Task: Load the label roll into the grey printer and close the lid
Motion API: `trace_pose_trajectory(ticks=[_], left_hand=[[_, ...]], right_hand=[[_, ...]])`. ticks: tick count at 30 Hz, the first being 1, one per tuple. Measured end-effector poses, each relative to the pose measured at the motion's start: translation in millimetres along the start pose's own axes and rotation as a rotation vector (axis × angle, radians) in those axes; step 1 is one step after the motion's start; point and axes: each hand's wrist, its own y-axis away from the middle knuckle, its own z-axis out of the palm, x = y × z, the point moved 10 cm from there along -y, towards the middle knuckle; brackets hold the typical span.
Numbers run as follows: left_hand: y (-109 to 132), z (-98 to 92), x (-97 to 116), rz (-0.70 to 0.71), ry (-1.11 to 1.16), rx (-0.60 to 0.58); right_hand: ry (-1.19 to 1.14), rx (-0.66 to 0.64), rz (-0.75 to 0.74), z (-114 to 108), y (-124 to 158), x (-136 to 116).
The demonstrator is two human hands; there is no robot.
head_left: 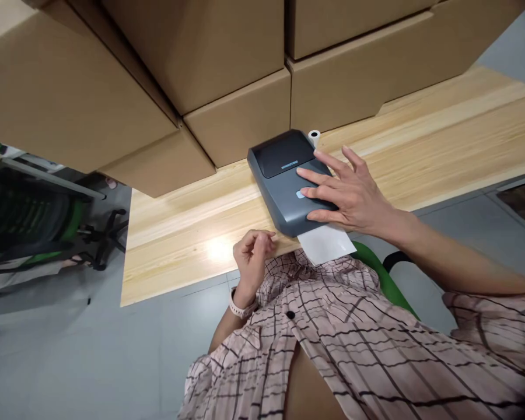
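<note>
A dark grey label printer (275, 186) with a glossy black window lies on the wooden table. White paper (326, 244) sticks out from its front end, over the table's near edge. My right hand (347, 189) rests on top of the printer with fingers spread; one fingertip is at the light blue button (300, 194). By the table edge, left of the paper, my left hand (252, 256) is loosely curled, apart from the printer, and nothing shows in it. Beyond the printer stands a small white paper roll (314, 137).
Large cardboard boxes (240, 125) are stacked along the back of the wooden table (170, 248). At the left, on the grey floor, is a black and green office chair (39, 221). A green-edged chair (385, 280) shows beneath me.
</note>
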Motion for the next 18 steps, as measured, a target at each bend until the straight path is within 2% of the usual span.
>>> trace_pose_trajectory(ticks=[3, 6, 8, 11, 12, 14, 18], left_hand=[[-5, 4.8, 10, 0.143, -0.104, 0.015], [-1, 20.4, 11, 0.247, -0.154, -0.032], [4, 33.5, 0, 0.205, -0.121, -0.098], [9, 48.0, -19, 0.091, -0.051, -0.142], [10, 50.8, -22, 0.079, -0.042, -0.134], [11, 54.1, -23, 0.088, -0.054, -0.101], [10, 59.2, -24, 0.096, -0.081, -0.052]], right_hand=[[0.032, 0.006, 0.012, 4, 1, -2], [0.002, 0.141, 0.028, 4, 9, -7], [-0.118, 0.308, 0.082, 0, 20, -4], [-0.374, 0.522, 0.263, -2, 49, 24], [-0.439, 0.533, 0.317, 1, 57, 35], [-0.506, 0.469, 0.375, 7, 68, 50], [-0.531, 0.322, 0.368, 14, 76, 60]])
